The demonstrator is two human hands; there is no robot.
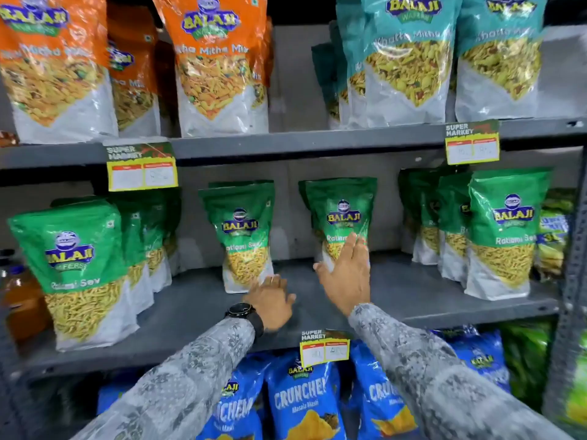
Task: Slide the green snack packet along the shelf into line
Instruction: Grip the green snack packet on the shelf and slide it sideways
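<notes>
Several green snack packets stand on the grey middle shelf (197, 309). Two of them stand alone and set back: one (241, 230) left of centre, another (341, 214) right of centre. My right hand (346, 274) is open, fingers spread, its fingertips in front of the lower part of the right-of-centre packet; contact is unclear. My left hand (273, 300), with a black watch at the wrist, hovers open just in front of the bottom right corner of the left-of-centre packet. Neither hand grips anything.
A row of green packets (70, 265) stands forward at the left, another (502, 230) at the right. Orange and teal packets fill the shelf above, blue packets (298, 404) the shelf below. Price tags (324, 349) hang on the shelf edges. A steel upright (571, 281) borders the right.
</notes>
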